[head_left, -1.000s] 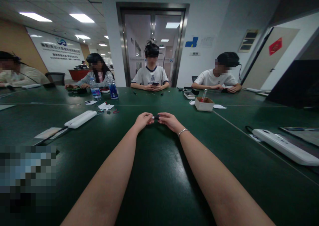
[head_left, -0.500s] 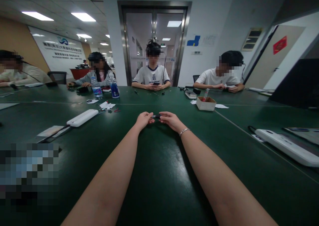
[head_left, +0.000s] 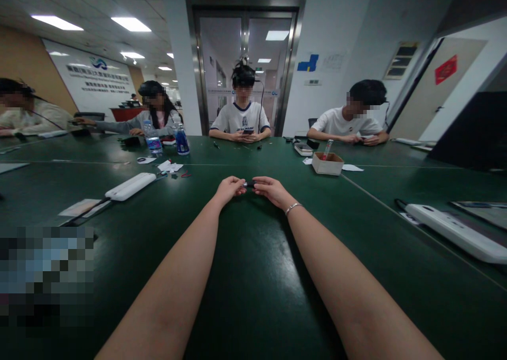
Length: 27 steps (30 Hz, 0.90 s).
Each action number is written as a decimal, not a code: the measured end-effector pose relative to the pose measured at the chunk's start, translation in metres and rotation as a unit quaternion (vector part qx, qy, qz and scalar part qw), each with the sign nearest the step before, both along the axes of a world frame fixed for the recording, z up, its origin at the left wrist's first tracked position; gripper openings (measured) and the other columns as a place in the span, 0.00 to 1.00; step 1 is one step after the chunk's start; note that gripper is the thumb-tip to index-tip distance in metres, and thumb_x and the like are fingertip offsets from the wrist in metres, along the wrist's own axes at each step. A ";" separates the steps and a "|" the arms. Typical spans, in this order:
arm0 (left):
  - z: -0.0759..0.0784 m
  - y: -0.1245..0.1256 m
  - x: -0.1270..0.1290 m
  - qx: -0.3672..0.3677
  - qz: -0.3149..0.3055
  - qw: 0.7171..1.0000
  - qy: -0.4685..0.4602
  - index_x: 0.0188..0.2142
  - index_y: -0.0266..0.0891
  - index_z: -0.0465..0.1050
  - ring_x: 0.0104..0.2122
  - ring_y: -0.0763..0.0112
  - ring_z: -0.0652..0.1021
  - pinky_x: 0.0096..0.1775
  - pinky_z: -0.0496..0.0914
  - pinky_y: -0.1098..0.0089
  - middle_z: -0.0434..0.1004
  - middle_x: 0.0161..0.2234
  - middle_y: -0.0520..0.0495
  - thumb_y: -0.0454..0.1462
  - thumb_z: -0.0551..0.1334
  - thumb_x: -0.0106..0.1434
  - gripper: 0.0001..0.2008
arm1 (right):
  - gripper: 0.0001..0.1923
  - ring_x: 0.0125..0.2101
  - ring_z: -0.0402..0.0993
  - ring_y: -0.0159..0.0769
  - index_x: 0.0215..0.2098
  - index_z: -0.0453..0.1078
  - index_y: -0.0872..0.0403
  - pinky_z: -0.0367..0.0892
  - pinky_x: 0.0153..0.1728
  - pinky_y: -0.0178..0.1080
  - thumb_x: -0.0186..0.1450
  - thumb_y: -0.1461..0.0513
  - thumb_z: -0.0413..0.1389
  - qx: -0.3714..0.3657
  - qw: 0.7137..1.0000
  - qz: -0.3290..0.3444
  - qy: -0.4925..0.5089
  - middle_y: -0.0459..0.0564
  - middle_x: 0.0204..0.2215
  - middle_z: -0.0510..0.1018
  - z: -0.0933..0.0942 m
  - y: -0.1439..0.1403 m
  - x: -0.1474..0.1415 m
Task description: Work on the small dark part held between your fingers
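Both bare forearms stretch out over the smooth, dark green table point(head_left: 253, 275), whose glossy top mirrors the ceiling lights. The left hand point(head_left: 229, 188) and the right hand point(head_left: 269, 189) meet far out in front, each pinching one end of a small dark object point(head_left: 249, 183) that sits between the fingertips just above the table; it is too small to tell its shape or material. A thin metal bracelet point(head_left: 292, 208) circles the right wrist. To the left lies a long, rounded white plastic power strip point(head_left: 130, 186), well apart from the hands, with flat paper slips beside it. Ahead on the right stands a square cardboard box point(head_left: 327, 164), open at the top. Another white power strip point(head_left: 455, 232) lies near the right edge. A straight seam crosses the table beyond the hands, and the stretch between the arms is bare.
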<state>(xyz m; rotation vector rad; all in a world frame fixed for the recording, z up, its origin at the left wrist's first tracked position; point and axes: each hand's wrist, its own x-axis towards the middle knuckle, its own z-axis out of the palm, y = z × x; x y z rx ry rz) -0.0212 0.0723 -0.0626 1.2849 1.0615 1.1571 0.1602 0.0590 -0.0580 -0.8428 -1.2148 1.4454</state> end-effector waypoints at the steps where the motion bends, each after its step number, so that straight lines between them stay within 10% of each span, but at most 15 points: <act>1: 0.000 0.000 0.000 0.003 0.001 1.000 -0.002 0.31 0.34 0.68 0.22 0.76 0.75 0.25 0.66 0.77 0.75 0.23 0.47 0.40 0.66 0.55 0.11 | 0.12 0.28 0.74 0.28 0.36 0.73 0.57 0.71 0.29 0.29 0.54 0.74 0.60 0.001 1.000 -0.001 0.000 0.50 0.34 0.77 0.000 0.000 0.000; 27: 0.007 -0.006 0.000 -0.003 0.010 0.999 0.051 0.27 0.33 0.68 0.19 0.79 0.71 0.25 0.64 0.76 0.74 0.21 0.48 0.42 0.63 0.57 0.12 | 0.13 0.28 0.74 0.28 0.37 0.74 0.57 0.71 0.29 0.30 0.55 0.74 0.60 0.016 1.000 0.012 -0.002 0.50 0.35 0.76 -0.003 0.003 0.002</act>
